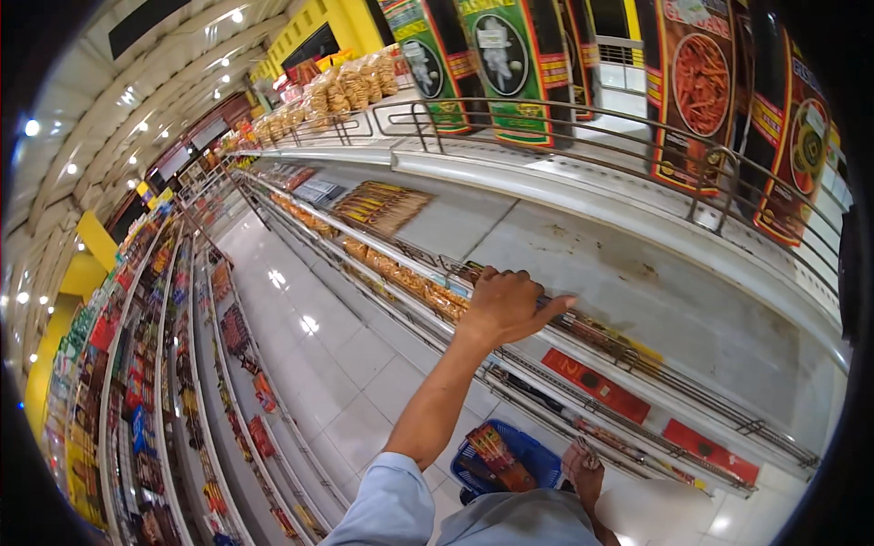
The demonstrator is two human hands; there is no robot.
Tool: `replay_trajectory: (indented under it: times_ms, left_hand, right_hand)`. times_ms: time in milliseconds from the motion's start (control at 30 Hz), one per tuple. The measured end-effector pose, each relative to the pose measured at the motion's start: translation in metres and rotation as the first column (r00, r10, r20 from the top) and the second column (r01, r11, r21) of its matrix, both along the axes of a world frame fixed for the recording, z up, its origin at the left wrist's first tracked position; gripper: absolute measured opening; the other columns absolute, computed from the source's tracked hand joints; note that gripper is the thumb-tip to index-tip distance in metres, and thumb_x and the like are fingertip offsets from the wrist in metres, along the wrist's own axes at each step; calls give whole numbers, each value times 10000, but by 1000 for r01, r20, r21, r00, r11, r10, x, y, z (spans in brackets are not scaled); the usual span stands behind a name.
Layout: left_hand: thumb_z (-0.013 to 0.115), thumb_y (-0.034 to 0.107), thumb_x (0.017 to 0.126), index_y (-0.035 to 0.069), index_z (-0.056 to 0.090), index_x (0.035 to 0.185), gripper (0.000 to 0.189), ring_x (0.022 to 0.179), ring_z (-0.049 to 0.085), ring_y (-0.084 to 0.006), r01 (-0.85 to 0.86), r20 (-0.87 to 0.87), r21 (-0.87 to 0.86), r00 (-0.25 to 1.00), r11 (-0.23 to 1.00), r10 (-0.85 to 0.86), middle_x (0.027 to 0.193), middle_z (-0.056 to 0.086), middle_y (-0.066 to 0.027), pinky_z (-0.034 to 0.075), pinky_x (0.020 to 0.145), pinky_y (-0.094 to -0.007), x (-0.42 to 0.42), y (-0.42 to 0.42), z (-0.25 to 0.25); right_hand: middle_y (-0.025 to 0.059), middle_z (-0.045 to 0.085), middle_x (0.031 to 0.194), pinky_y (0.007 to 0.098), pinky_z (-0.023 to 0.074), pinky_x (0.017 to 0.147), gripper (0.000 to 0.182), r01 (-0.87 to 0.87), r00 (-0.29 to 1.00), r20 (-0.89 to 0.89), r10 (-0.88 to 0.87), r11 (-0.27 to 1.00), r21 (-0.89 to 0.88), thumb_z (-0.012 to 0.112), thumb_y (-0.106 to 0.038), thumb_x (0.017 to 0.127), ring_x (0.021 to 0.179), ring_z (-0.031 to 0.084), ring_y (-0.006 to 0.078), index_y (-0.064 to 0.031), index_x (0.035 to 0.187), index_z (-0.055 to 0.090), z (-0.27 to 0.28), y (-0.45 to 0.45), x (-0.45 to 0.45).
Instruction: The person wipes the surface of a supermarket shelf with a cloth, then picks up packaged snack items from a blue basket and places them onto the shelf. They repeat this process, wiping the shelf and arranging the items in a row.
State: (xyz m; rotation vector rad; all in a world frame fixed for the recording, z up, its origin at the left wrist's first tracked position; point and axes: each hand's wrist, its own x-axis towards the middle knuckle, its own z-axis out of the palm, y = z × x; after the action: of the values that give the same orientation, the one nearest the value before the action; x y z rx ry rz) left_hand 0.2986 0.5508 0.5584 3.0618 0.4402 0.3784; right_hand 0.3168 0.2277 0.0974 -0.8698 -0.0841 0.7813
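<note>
My left hand (pixel 509 304) reaches out from a light blue sleeve, palm down, its fingers bent over the front wire rail (pixel 628 355) of a grey metal shelf; its fingertips are hidden. Dark packets lie along the rail beside it. Low at my side, my right hand (pixel 593 478) holds a crumpled checked cloth (pixel 580 456). Just left of that hand, a blue plastic basket (pixel 546 454) on the floor holds red and yellow packets (pixel 498 454). The shelf board (pixel 587 273) beyond my left hand bears brown smudges and bits of dirt.
Green and red printed boxes (pixel 509 68) stand behind the rail of the upper shelf. Flat packs (pixel 389 205) lie farther along the shelf board. Red boxes (pixel 594 383) and bagged snacks (pixel 410 269) sit on lower tiers. Across the tiled aisle (pixel 321 362) run stocked shelves (pixel 157 355).
</note>
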Motion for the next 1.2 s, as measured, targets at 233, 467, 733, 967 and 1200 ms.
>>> replay_trajectory:
  times_ms: [233,467,733,967,1200]
  left_hand:
    - [401,648,950,41,748,793,717,823,668,-360,15,76,9,997,1000,-16,799,677,-201,458,908,-489,1,1,-18]
    - [388,642,955,-4,705,710,760,820,673,-364,48,111,-68,993,997,-40,768,676,-215,442,926,-509,10,2,-27]
    - [436,604,953,7,717,761,687,827,666,-361,89,196,-62,978,994,-75,797,671,-208,452,913,-485,11,-1,-28]
    - [447,617,946,4,730,839,684,911,650,-348,181,345,-66,927,981,-148,866,674,-192,437,950,-479,10,-6,-39]
    - [391,718,911,12,723,774,792,888,654,-362,203,226,-70,957,977,-182,835,667,-215,434,935,-523,26,-19,-42]
  right_hand:
    - [171,508,1397,452,454,1053,426,-90,952,255,167,954,-286,386,-129,989,1256,533,297,58,1360,480,33,7,-2]
    - [158,584,1276,383,525,950,396,-17,978,200,66,970,-242,517,-14,935,1153,598,262,50,1326,507,39,1,-10]
    - [147,633,1238,379,520,935,399,22,960,279,21,988,-150,570,-140,958,1096,628,254,47,1308,532,9,8,-6]
    - [147,617,1264,335,508,923,365,19,898,404,177,899,-437,536,-171,996,1119,615,227,34,1298,549,34,6,-11]
    - [139,615,1256,324,497,947,377,-49,944,288,164,929,-368,555,-201,988,1107,616,237,30,1286,552,40,8,-18]
